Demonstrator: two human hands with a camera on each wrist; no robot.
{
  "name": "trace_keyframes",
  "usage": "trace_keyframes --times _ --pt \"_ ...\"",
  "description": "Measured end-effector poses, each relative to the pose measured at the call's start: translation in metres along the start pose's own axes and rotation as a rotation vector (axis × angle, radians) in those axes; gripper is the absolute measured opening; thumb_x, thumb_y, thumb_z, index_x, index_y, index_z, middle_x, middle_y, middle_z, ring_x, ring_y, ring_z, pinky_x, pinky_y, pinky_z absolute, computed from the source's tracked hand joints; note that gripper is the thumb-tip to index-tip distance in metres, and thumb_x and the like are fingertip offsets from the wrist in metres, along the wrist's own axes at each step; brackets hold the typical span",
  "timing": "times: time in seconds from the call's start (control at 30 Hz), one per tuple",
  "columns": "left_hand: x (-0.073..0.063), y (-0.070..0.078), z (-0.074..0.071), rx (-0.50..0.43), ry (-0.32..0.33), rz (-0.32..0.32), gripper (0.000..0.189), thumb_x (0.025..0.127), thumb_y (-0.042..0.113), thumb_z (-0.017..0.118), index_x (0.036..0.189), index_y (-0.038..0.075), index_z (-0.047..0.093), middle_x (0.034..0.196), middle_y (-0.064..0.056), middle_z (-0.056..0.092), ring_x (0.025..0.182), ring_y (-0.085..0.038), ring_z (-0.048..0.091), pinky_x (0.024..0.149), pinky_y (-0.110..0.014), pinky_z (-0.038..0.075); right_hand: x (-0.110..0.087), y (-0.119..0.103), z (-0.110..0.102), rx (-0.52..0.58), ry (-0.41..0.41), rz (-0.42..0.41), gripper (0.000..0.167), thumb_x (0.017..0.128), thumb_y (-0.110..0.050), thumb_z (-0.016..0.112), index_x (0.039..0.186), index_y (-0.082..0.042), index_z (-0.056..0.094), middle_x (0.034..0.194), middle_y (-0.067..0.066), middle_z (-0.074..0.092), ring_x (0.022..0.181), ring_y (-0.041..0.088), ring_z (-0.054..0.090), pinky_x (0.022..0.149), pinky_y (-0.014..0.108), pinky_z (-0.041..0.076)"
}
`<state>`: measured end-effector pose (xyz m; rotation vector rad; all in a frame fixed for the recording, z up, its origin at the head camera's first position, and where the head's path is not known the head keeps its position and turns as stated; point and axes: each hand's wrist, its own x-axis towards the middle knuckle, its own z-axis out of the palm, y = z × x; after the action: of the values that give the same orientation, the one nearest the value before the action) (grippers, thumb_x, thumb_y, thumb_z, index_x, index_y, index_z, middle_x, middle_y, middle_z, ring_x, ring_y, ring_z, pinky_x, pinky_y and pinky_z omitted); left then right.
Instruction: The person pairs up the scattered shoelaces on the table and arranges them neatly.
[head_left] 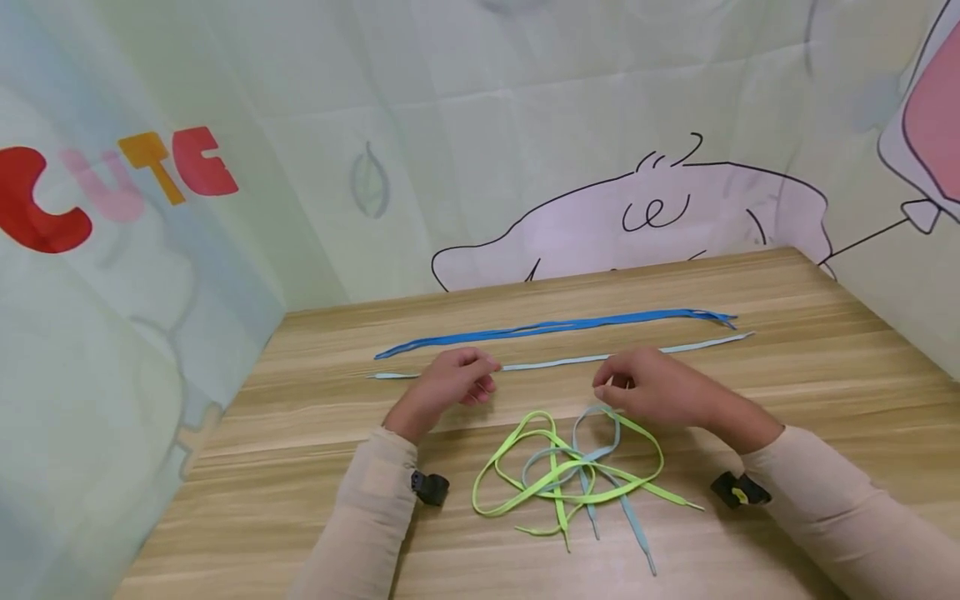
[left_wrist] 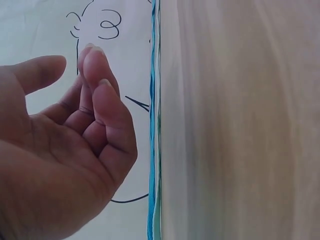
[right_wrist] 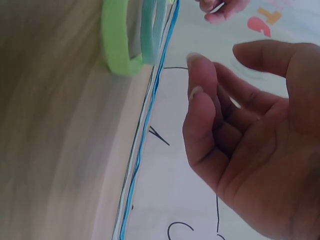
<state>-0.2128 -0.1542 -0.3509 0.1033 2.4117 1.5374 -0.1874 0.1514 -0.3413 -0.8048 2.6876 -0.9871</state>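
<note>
My left hand [head_left: 453,381] hovers above the table near the straight light blue shoelace [head_left: 555,363], fingers loosely bent with nothing between them, as the left wrist view confirms. To its right, my right hand [head_left: 656,387] hangs loosely curled over the top of a tangled pile, thumb apart from the fingers in the right wrist view and nothing held. That pile mixes a yellow-green shoelace [head_left: 495,500] with a light blue shoelace [head_left: 636,525], their tips spread toward the front. Behind the straight light blue lace lie blue shoelaces [head_left: 525,330], stretched out side by side.
A wood-grain table [head_left: 300,467] carries all the laces. Its back edge meets a printed cloth [head_left: 315,167] with cartoon drawings and letters, which also runs along the left and right sides. Black wrist cameras [head_left: 430,488] are strapped under both sleeves.
</note>
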Motion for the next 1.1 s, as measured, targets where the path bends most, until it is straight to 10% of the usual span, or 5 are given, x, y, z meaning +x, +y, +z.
trace_keyframes --times 0.6,1.1 --pt "-0.001 -0.002 0.007 0.016 -0.074 0.027 0.029 0.103 0.026 0.057 0.113 0.001 0.068 0.088 -0.007 0.066 0.076 -0.017 0.064 0.070 -0.030 0.051 -0.005 -0.006 0.015 -0.017 -0.305 -0.190 0.017 0.094 -0.009 0.068 0.107 -0.019 0.072 0.094 -0.012 0.066 0.085 0.007 0.060 0.077 0.029 0.052" --pt "-0.002 -0.004 0.005 0.021 -0.091 0.041 0.030 0.104 0.027 0.055 0.115 0.002 0.068 0.089 -0.007 0.067 0.076 -0.018 0.065 0.070 -0.030 0.052 -0.005 -0.008 0.023 -0.037 -0.366 -0.203 0.022 0.088 -0.002 0.070 0.084 -0.022 0.065 0.077 -0.013 0.057 0.072 0.005 0.053 0.065 0.025 0.048"
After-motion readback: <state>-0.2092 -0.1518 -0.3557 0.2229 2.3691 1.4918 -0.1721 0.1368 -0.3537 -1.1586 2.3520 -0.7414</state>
